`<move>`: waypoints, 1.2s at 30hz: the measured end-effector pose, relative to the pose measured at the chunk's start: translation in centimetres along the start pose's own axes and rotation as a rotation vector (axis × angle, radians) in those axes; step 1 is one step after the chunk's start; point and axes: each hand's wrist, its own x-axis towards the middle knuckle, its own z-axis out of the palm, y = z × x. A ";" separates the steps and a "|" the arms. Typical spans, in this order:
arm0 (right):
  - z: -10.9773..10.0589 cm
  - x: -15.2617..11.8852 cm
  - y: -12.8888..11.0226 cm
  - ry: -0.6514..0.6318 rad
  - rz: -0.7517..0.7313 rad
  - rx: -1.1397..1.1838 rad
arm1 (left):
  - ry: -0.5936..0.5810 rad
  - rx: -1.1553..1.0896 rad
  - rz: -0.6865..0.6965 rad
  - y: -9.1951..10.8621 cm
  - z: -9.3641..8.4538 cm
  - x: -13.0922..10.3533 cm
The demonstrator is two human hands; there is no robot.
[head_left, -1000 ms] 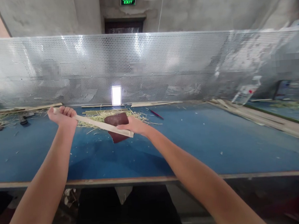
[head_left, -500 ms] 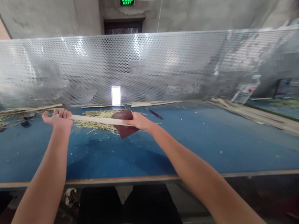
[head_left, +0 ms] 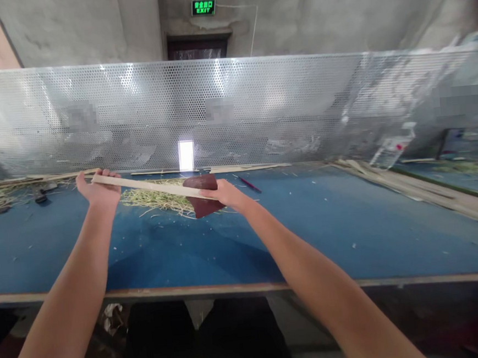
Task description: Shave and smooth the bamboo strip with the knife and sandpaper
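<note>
A pale, flat wooden strip (head_left: 152, 186) is held slantwise above the blue table, its left end higher. My left hand (head_left: 102, 188) is under the strip's left end, fingers curled behind it and thumb apart; that end shows in front of the fingers. My right hand (head_left: 226, 195) is closed around the strip's right end together with a reddish-brown sheet that looks like sandpaper (head_left: 204, 208). The sheet hangs behind and below the strip. Behind them lies a heap of thin, yellowish shavings (head_left: 153, 199).
A blue tabletop (head_left: 309, 234) carries a dark red pen (head_left: 250, 185), long strips (head_left: 413, 187) at right and more shavings (head_left: 6, 196) at left. A clear plastic bottle (head_left: 391, 147) leans at back right. Behind stands a perforated metal screen (head_left: 142, 109).
My left hand has shifted slightly right along the strip, whose left end now shows in front of the fingers. My right hand and the sandpaper have moved slightly right.
</note>
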 end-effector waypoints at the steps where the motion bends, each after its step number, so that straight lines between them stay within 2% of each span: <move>1: 0.0 0.0 0.0 0.017 0.008 -0.005 | -0.018 0.087 0.003 -0.6 0.2 0.1; 6: 0.1 0.0 -0.2 0.111 0.028 -0.061 | -0.205 0.697 -0.045 -4.2 -0.1 0.3; 9: 0.0 -0.1 -0.3 0.119 0.002 -0.088 | -0.277 0.858 -0.058 -5.4 -0.7 0.0; 14: -0.1 0.1 -0.4 0.098 -0.019 -0.146 | -0.235 0.898 -0.062 -5.3 -0.8 0.0; 21: -0.6 0.0 -0.5 0.097 -0.091 -0.155 | -0.146 0.797 -0.005 -3.2 -1.1 1.3; 25: -1.0 0.2 -0.2 0.113 -0.085 -0.215 | -0.086 0.736 0.016 -1.8 -1.6 2.0; 33: -1.0 0.1 -0.5 0.098 -0.074 -0.169 | 0.075 0.710 0.123 -0.3 -2.3 2.7; 36: -1.2 -0.1 -0.7 0.118 -0.039 -0.175 | 0.194 0.787 0.209 0.8 -3.0 3.2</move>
